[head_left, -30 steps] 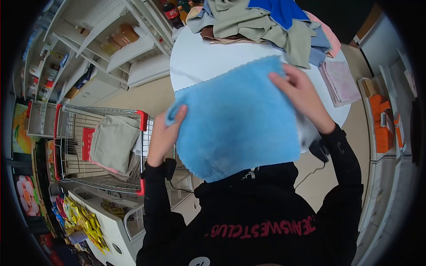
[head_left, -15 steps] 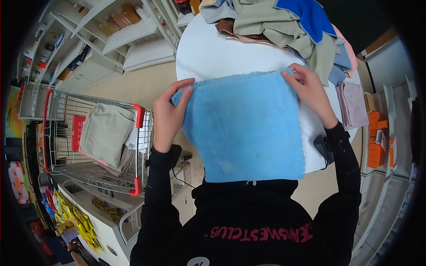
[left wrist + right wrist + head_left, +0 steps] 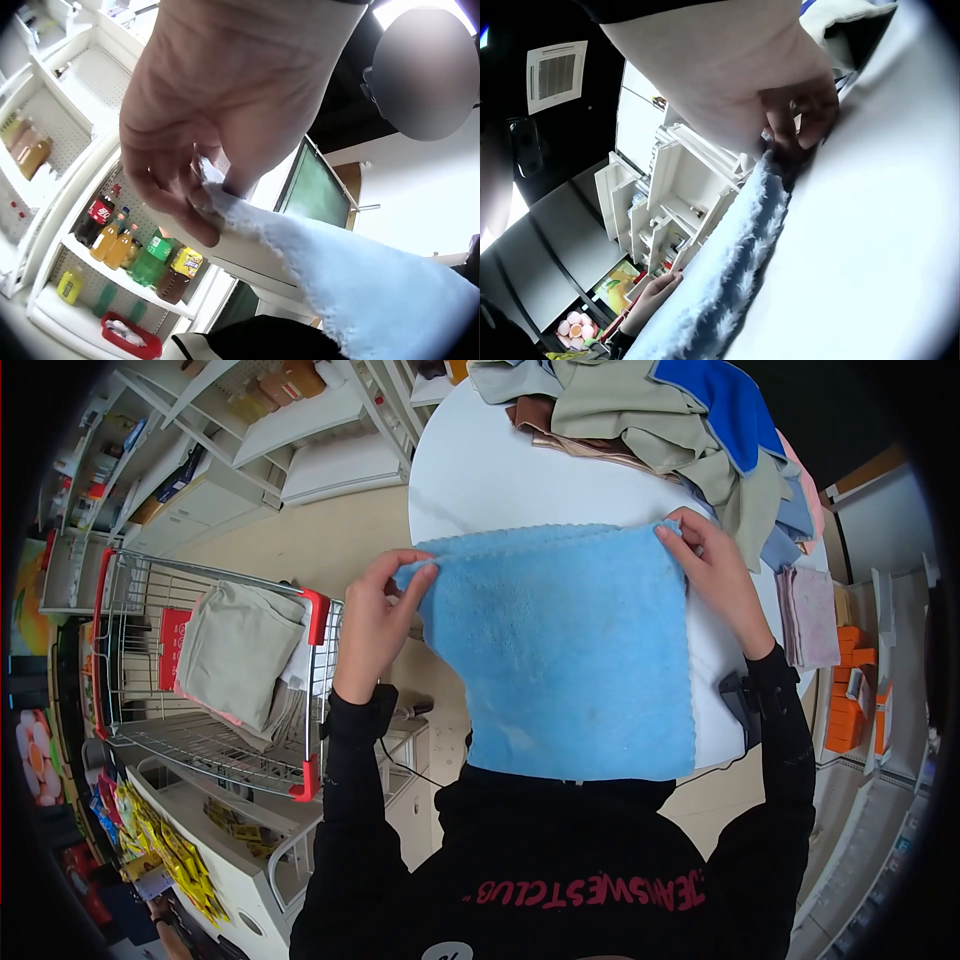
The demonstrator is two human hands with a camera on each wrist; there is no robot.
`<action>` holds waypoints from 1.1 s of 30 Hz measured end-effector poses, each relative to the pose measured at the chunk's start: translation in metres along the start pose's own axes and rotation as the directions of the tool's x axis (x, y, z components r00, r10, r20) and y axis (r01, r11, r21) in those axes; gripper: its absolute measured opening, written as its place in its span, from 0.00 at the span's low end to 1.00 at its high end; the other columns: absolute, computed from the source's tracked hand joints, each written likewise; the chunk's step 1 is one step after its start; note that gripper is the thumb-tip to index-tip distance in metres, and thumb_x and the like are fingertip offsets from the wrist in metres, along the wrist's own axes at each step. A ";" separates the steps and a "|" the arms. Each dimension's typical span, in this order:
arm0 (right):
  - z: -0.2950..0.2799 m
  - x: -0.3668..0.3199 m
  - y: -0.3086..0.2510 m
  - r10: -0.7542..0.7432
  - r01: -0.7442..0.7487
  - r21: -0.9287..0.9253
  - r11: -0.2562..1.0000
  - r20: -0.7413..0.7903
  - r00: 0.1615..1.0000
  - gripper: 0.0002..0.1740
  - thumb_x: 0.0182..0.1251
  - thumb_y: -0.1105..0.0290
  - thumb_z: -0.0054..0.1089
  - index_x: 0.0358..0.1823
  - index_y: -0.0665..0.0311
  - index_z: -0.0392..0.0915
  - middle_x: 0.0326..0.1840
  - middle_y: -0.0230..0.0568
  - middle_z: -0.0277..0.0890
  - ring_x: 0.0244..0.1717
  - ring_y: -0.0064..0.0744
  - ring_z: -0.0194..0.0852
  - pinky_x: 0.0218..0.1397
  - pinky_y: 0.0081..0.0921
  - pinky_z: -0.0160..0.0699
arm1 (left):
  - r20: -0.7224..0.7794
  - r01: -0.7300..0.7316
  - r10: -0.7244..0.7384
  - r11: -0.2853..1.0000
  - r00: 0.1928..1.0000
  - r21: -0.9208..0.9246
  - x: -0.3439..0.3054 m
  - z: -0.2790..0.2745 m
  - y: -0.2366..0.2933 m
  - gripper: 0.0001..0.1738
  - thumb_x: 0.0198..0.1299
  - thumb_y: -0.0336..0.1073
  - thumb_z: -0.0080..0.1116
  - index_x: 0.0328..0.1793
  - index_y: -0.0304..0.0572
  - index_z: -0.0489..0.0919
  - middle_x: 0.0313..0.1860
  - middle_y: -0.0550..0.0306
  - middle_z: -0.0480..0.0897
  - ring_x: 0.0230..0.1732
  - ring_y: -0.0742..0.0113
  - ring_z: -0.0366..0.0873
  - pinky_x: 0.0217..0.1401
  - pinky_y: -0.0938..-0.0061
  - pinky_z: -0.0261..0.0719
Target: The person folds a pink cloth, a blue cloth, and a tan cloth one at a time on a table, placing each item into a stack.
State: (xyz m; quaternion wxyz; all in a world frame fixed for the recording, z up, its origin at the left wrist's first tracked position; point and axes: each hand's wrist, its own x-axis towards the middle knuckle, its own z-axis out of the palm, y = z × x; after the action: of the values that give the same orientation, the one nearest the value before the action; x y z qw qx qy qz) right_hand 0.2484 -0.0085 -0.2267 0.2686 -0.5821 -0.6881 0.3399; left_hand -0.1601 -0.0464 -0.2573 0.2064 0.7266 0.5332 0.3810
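A light blue cloth (image 3: 560,660) with scalloped edges hangs between my two hands, its far edge folded over in two layers. My left hand (image 3: 378,622) pinches its upper left corner between thumb and fingers. At the upper right corner my right hand (image 3: 722,575) pinches it the same way. In the left wrist view, the cloth (image 3: 360,262) stretches away from the left hand (image 3: 225,97). The right wrist view has the two fuzzy edges (image 3: 750,232) running from the right hand (image 3: 742,82), close over the white table.
A round white table (image 3: 480,470) bears a heap of grey-green, blue and brown cloths (image 3: 650,420) and a folded pale pink cloth (image 3: 808,618). At left stands a shopping cart (image 3: 210,750) with folded cloths (image 3: 240,650) inside. Shelves (image 3: 300,435) line the back left.
The cloth was tilted and blurred a second ago; now it hangs flatter and level, with a folded upper edge showing. The left hand has moved up to the corner, and the right hand slightly right.
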 end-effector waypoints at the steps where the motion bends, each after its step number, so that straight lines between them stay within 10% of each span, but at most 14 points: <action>1: -0.001 0.002 -0.001 0.000 0.000 -0.001 1.000 0.001 1.000 0.15 0.83 0.59 0.61 0.50 0.66 0.79 0.32 0.28 0.76 0.34 0.12 0.67 0.35 0.18 0.64 | 0.006 0.166 -0.166 0.986 0.986 -0.036 0.001 0.000 0.003 0.15 0.71 0.41 0.69 0.58 0.43 0.88 0.32 0.60 0.84 0.26 0.78 0.67 0.30 0.77 0.66; 3: -0.001 0.005 -0.007 0.096 -0.095 -0.010 0.995 0.019 0.995 0.15 0.84 0.58 0.60 0.51 0.66 0.79 0.33 0.27 0.78 0.35 0.11 0.68 0.37 0.17 0.65 | 0.038 0.475 -0.473 0.874 0.880 -0.101 0.005 0.001 0.012 0.15 0.71 0.42 0.70 0.56 0.42 0.88 0.32 0.59 0.81 0.27 0.77 0.68 0.30 0.76 0.67; 7: 0.001 0.014 -0.010 0.165 -0.163 -0.101 0.981 0.012 0.986 0.15 0.83 0.58 0.61 0.53 0.65 0.79 0.33 0.27 0.79 0.35 0.10 0.69 0.39 0.17 0.66 | -0.038 0.525 -0.527 0.850 0.849 -0.049 0.012 0.010 0.012 0.15 0.70 0.42 0.70 0.53 0.40 0.87 0.31 0.59 0.78 0.27 0.76 0.67 0.30 0.77 0.68; 20: -0.008 -0.003 -0.012 -0.165 0.174 -0.084 0.981 0.096 0.981 0.13 0.77 0.62 0.70 0.50 0.62 0.79 0.40 0.22 0.69 0.38 0.14 0.63 0.42 0.17 0.65 | 0.033 -0.046 0.043 0.991 0.999 0.128 0.031 -0.002 0.009 0.12 0.63 0.37 0.76 0.51 0.44 0.89 0.49 0.57 0.87 0.46 0.70 0.80 0.44 0.77 0.75; 23: -0.010 0.002 -0.004 -0.026 0.023 0.018 1.000 0.162 0.986 0.13 0.77 0.62 0.69 0.52 0.61 0.79 0.41 0.22 0.71 0.41 0.14 0.65 0.44 0.17 0.67 | 0.140 -0.100 0.075 0.977 0.987 0.189 0.037 -0.007 0.006 0.12 0.62 0.34 0.75 0.51 0.45 0.90 0.52 0.57 0.87 0.45 0.66 0.80 0.49 0.75 0.75; 33: -0.012 -0.001 -0.012 -0.010 -0.041 0.477 0.878 0.104 0.995 0.16 0.80 0.60 0.66 0.60 0.57 0.76 0.43 0.21 0.75 0.43 0.12 0.70 0.47 0.14 0.69 | 0.290 0.272 -0.177 0.904 0.940 -0.331 0.032 -0.024 0.002 0.10 0.66 0.33 0.75 0.52 0.42 0.89 0.44 0.69 0.86 0.32 0.87 0.66 0.34 0.87 0.64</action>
State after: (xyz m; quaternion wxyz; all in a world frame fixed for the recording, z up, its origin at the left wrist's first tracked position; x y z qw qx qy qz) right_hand 0.2502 -0.0088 -0.2096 0.3655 -0.4847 -0.5912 0.5309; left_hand -0.1733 -0.0197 -0.2299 0.4474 0.6511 0.5027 0.3510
